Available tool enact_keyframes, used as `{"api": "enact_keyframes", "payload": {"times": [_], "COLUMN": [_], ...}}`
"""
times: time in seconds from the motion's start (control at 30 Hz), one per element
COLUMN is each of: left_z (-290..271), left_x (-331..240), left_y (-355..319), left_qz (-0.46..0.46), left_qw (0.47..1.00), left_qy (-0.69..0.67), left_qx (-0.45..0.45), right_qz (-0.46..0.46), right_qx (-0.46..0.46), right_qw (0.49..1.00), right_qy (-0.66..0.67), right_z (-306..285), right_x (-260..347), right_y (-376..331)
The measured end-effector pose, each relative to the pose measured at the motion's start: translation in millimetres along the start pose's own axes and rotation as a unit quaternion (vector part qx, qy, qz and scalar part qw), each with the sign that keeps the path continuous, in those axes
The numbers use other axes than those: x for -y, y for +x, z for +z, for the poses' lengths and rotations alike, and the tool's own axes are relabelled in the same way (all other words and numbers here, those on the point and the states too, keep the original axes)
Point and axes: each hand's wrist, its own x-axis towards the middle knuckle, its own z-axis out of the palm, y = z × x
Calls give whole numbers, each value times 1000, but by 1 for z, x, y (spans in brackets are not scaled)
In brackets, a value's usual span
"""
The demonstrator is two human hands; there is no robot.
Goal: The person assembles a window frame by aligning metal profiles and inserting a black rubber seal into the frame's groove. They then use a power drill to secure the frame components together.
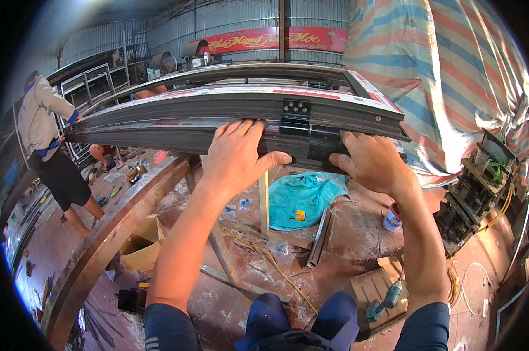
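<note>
Frame point(241, 109) runs through left grip point(236, 155) and right grip point(372, 161).

Stretches crosswise as a long, dark, rectangular metal frame point(241, 109), banded with white-and-red film point(311, 92), bearing a black, blocky metal hinge point(295, 119) on its near edge

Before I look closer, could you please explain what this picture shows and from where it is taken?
There is no robot: you see the camera wearer's left hand and right hand, both bare. The wide fisheye camera sits on the wearer's head and looks down, so straight edges bend. Both hands hold the near edge of a long dark frame, with a black hinge-like part between them. On the reddish floor below are a teal cloth and an open cardboard box. Another person stands at far left.
</note>
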Motion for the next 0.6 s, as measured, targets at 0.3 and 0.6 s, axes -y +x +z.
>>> {"api": "enact_keyframes", "payload": {"times": [0.3, 0.6], "left_z": [1, 14], "left_x": [-5, -16], "left_y": [57, 37], "left_qz": [-58, -58], "left_qw": [965, 993], "left_qy": [-17, -48], "left_qx": [255, 94], "right_qz": [-16, 29], "right_qx": [-17, 38], "right_qw": [1000, 998], "right_qy": [13, 29], "right_z": [5, -10], "right_x": [-2, 0], "right_y": [0, -1]}}
